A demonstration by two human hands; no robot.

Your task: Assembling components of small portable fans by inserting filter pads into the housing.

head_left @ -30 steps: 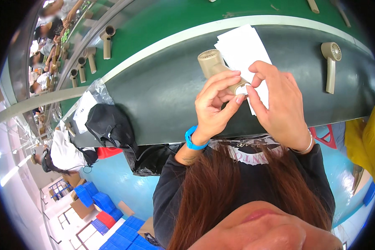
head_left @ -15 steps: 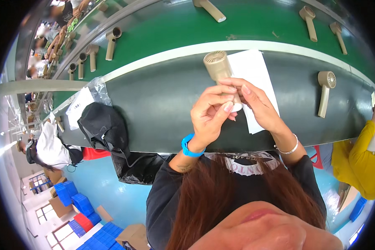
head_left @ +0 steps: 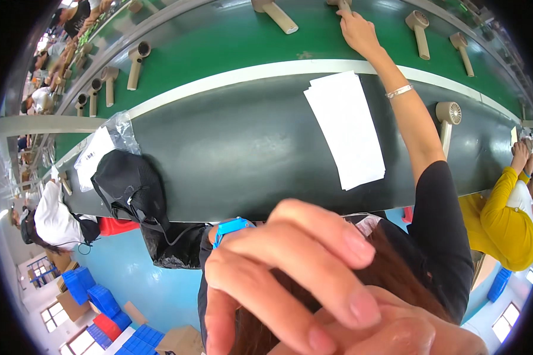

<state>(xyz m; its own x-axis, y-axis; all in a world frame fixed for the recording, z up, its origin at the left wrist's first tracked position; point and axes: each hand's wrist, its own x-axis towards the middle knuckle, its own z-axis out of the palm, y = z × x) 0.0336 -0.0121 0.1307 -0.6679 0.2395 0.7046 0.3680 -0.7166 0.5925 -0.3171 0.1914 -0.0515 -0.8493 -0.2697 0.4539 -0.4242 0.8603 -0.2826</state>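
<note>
A beige handheld fan (head_left: 340,3) lies at the far side of the green belt, cut off by the upper edge of the view. My right hand (head_left: 359,31), arm stretched far out, has its fingers on the handle. Close to the camera is my left hand (head_left: 278,260), raised, large and slightly blurred. Its fingers are apart and bent, with nothing seen in them. A blue wristband (head_left: 233,226) is on that wrist. White paper sheets (head_left: 346,130) lie stacked on the dark work surface (head_left: 237,142) between the two arms.
Other beige fans (head_left: 281,18) lie along the green belt (head_left: 219,62); one fan (head_left: 449,115) is on the dark surface beside my right forearm. A black bag (head_left: 130,183) and a plastic-wrapped packet (head_left: 98,151) sit at left. A person in a yellow sleeve (head_left: 497,207) works at right.
The fan that both hands held over the paper is now at the green belt with my right hand, which reached forward. My left hand let go and came up toward the camera.
</note>
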